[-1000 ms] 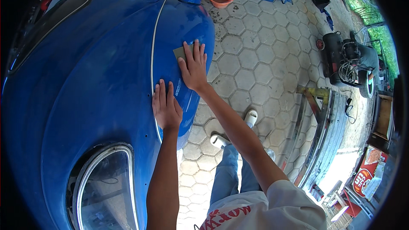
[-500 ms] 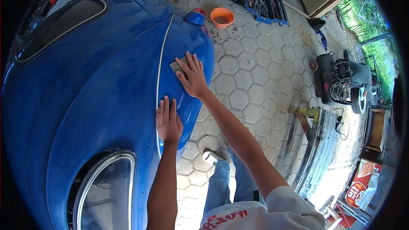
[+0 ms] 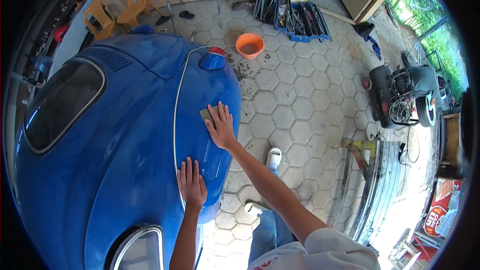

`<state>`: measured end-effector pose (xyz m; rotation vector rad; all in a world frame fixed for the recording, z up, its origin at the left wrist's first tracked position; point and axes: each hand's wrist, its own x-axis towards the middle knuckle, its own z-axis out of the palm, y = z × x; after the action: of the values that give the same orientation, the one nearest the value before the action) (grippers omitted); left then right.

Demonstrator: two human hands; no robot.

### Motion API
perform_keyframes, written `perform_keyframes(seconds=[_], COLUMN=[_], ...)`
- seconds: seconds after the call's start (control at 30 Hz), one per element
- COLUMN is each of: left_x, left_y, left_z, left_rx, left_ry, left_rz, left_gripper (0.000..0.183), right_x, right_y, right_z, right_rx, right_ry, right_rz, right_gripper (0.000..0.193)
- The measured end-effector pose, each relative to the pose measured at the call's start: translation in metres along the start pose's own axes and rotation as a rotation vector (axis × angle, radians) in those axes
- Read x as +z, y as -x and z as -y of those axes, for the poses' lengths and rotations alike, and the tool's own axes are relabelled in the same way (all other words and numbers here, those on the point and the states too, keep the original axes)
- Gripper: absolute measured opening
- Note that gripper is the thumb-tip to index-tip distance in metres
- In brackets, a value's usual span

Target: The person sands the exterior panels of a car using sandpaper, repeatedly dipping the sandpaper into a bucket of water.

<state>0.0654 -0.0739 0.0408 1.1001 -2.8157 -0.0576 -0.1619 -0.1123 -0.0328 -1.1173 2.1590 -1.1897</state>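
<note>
My right hand [image 3: 221,126] lies on the curved rear fender of a blue car [image 3: 140,120]. Under its fingers is a small grey-green sheet of sandpaper [image 3: 205,115], pressed against the paint; most of the sheet is covered. Nearer to me, my left hand [image 3: 192,186] rests flat on the same fender with nothing in it, fingers stretched forward. Its fingertips are close to the pale beading strip [image 3: 175,125] along the fender seam. Beyond my hands, the red and blue tail light [image 3: 214,59] stands on the fender.
An orange basin [image 3: 249,46] with murky liquid stands on the hexagonal paving, near an opened blue toolbox [image 3: 305,22]. Right of me are a wooden bench [image 3: 377,185] and a black air compressor [image 3: 400,95]. Yellow chairs [image 3: 134,0] stand beyond the car.
The view has shifted, so the car and both hands sit lower in it, and a second shoe of mine shows. Both hands stay on the fender at about the same places.
</note>
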Motion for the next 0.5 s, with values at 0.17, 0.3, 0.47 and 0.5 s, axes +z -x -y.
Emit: perform_keyframes(seconds=[0.17, 0.3, 0.47, 0.5], left_x=[-0.005, 0.012, 0.019, 0.019], left_y=[-0.148, -0.215, -0.227, -0.225], left_z=[0.013, 0.013, -0.005, 0.000], left_rx=[0.190, 0.050, 0.026, 0.012], left_ry=[-0.024, -0.195, -0.183, -0.201], left_rz=[0.225, 0.252, 0.303, 0.316], left_gripper=[0.053, 0.060, 0.061, 0.062], right_x=[0.003, 0.009, -0.002, 0.003], right_y=[-0.079, -0.133, -0.187, -0.182], right_z=[-0.028, -0.061, -0.104, -0.096], right_rx=[0.099, 0.227, 0.519, 0.528], right_ry=[-0.025, -0.076, -0.064, -0.071], right_rz=[0.104, 0.187, 0.211, 0.208], right_gripper=[0.061, 0.064, 0.064, 0.064])
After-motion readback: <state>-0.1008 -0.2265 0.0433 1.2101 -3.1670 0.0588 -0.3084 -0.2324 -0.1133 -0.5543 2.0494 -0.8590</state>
